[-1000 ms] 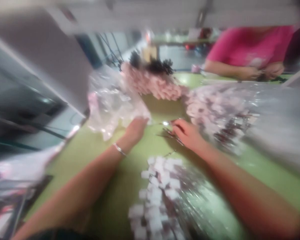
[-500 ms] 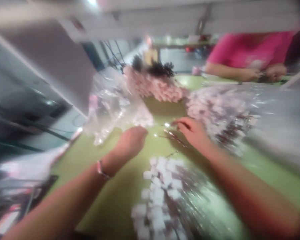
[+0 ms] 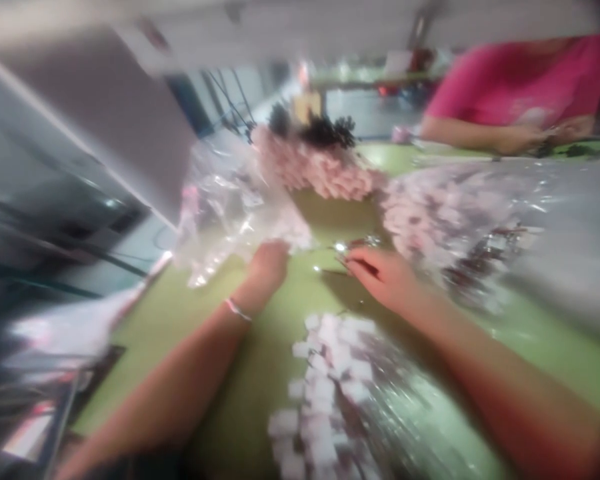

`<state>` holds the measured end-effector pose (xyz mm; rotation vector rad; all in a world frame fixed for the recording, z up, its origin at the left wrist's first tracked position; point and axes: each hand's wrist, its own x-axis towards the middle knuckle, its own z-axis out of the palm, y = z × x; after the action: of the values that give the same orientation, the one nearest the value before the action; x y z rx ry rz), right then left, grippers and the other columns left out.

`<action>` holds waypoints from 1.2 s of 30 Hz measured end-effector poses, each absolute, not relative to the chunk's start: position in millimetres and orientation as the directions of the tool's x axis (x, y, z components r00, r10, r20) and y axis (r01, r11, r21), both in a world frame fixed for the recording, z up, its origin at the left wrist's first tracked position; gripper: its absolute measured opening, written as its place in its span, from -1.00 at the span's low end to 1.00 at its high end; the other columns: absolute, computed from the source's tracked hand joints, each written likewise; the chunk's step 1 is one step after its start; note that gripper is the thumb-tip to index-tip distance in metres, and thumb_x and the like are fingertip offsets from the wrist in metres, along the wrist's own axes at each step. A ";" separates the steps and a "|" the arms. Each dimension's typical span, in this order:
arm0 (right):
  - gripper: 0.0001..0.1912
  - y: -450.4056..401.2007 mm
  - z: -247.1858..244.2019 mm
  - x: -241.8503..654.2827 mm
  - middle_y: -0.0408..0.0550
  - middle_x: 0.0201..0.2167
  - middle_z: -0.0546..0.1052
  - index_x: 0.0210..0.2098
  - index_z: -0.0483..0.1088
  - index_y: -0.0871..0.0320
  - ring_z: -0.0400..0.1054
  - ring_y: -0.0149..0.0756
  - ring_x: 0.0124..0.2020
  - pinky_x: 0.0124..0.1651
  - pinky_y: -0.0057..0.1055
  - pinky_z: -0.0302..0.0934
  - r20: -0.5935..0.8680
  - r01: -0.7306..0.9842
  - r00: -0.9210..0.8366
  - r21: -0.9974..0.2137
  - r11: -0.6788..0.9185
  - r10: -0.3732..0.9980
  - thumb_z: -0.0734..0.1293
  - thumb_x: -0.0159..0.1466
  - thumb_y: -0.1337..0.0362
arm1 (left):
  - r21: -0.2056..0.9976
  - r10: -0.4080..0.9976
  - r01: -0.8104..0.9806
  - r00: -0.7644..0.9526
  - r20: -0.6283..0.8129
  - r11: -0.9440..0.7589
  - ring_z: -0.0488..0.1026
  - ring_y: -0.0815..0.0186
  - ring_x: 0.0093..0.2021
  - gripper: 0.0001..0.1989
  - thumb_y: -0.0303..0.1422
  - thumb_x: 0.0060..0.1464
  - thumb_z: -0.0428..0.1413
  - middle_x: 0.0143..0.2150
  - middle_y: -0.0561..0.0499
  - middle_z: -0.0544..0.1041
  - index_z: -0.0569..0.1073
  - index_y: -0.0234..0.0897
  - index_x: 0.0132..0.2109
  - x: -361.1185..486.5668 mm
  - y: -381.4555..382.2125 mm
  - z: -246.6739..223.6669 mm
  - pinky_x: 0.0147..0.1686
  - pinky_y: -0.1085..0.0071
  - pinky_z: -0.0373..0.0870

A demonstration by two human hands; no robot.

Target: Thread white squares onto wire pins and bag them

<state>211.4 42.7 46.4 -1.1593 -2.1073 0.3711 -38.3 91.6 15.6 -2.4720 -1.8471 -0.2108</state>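
Note:
My left hand (image 3: 269, 265) is curled at the edge of a crinkled clear plastic bag (image 3: 225, 213), close to pale pink petals (image 3: 296, 230). Its fingertips are turned away and blurred, so what they hold is hidden. Thumb and forefinger of my right hand (image 3: 380, 275) are pinched together over the green table (image 3: 300, 293), on something small and thin that is too blurred to name. Just beyond that hand lie shiny dark reddish bits (image 3: 367, 241). A bundle of white, block-like heads (image 3: 325, 387) on thin stems in clear wrap lies nearest me.
Pink flowers (image 3: 320, 167) with dark tops are heaped at the back. Wrapped pale pink flowers (image 3: 430, 200) lie on the right. A grey panel (image 3: 100, 113) slants at the left. Across the table, a person in a pink shirt (image 3: 520, 87) works with both hands.
My right hand has come slightly nearer to me, and the shiny reddish bits now lie beyond it. My left hand has shifted a little, its wrist turned more upright. The view has moved slightly.

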 end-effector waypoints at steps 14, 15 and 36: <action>-0.77 46.7 42.0 214.1 -0.08 -0.30 0.61 -0.23 0.52 0.07 0.45 -0.28 -0.31 -0.26 -0.35 0.24 0.253 0.778 -0.426 -0.388 0.494 0.869 0.21 0.30 0.28 | 0.208 0.923 0.928 0.241 0.300 -0.310 0.45 0.07 -0.03 -0.72 -0.35 0.21 -0.02 -0.07 -0.17 0.56 0.54 -0.32 -0.08 -49.3 91.8 2.6 0.00 0.18 0.35; -0.78 46.9 41.3 214.0 -0.09 -0.30 0.61 -0.23 0.52 0.07 0.45 -0.28 -0.32 -0.27 -0.34 0.24 0.238 0.788 -0.413 -0.390 0.476 0.879 0.22 0.30 0.27 | 0.208 0.915 0.923 0.248 0.319 -0.323 0.46 0.07 -0.03 -0.71 -0.35 0.21 -0.04 -0.08 -0.18 0.56 0.53 -0.32 -0.07 -49.9 89.7 2.9 0.00 0.17 0.35; -0.77 36.2 53.5 205.9 -0.16 -0.45 0.52 -0.36 0.47 0.10 0.31 -0.41 -0.44 -0.35 -0.44 0.07 0.118 0.707 -0.402 -0.590 0.389 0.908 0.21 0.31 0.22 | 0.993 0.975 0.112 0.213 -0.060 0.037 0.50 0.32 -0.33 -0.71 -0.21 0.02 0.24 -0.33 -0.03 0.61 0.54 -0.25 -0.13 -7.9 46.0 10.3 -0.20 0.32 0.42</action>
<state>205.9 36.2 53.5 -1.3900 -2.2287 0.6405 -7.9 46.0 10.3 -2.8595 -2.4343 -2.0384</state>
